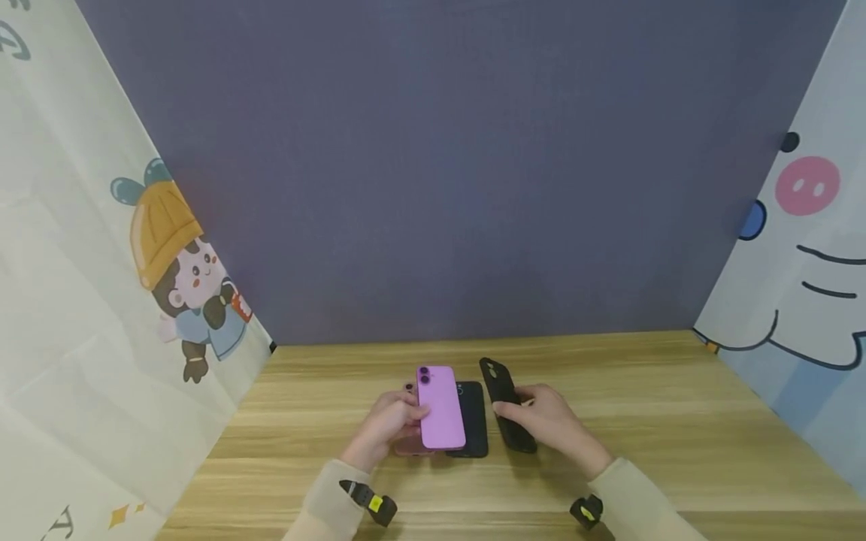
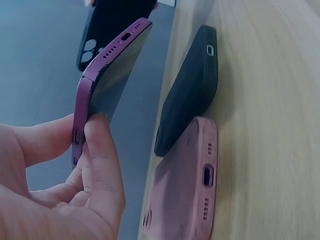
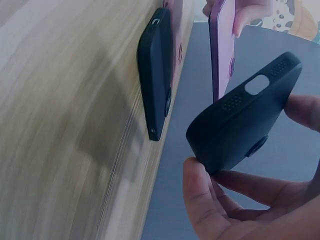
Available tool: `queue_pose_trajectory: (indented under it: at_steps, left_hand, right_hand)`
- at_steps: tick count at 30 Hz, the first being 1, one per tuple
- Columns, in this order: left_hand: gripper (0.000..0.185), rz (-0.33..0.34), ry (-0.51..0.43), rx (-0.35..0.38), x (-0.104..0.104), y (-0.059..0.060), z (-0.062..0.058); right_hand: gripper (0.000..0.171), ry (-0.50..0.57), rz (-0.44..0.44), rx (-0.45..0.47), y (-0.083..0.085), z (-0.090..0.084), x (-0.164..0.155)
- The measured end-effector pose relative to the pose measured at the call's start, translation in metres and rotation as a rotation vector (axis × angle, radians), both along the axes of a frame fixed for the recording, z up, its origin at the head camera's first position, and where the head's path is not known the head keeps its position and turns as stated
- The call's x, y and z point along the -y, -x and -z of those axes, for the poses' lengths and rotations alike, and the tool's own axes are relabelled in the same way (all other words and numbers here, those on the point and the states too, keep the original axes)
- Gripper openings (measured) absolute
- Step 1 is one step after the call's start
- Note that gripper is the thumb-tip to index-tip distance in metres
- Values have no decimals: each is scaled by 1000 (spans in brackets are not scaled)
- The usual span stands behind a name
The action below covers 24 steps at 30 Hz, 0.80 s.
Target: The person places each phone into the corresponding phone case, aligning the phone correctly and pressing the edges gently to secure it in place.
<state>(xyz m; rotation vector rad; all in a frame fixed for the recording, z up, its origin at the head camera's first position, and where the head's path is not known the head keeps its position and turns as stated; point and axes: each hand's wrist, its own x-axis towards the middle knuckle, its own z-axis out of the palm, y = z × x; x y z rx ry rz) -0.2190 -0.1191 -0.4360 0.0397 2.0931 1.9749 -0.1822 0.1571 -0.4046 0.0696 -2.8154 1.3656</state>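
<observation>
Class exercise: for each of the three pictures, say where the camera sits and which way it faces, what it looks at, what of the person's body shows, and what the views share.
Head: worn high, facing forward and down at the wooden table; both hands and sleeves show, left hand holding the purple phone, right hand the black case.
Left wrist: looks along the left hand's fingers at the phone's edge; pink case beyond.
Right wrist: looks past the right hand's fingers at the held case.
Shared: phone, held case, and the second black case lying on the table.

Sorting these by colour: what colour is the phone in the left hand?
Purple-pink; the phone in the left hand shows best in the head view.
</observation>
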Motion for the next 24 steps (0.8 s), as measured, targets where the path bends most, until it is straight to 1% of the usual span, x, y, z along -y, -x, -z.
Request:
queue_pose_trajectory:
  at_steps: [6,9,14,19,24]
  left_hand:
    - [14,36,-27,-2,-6,-3,-1]
    - [15,48,-43,-3,-8,-5,-3]
    - [17,49,-70,-1,-14,-8,-4]
    - [17,60,-75,-3,-20,-12,-3]
    - [16,71,-78,1,-26,-15,-2]
  right_hand:
    - [66,52,-12,4,-1,-1,7]
    - [66,49,-14,4,-1,-2,10]
    - [67,45,-24,-14,-1,-2,14]
    - [61,110,-42,-9,-2,-1,17]
    - [57,142,-55,-14,-4,0,21]
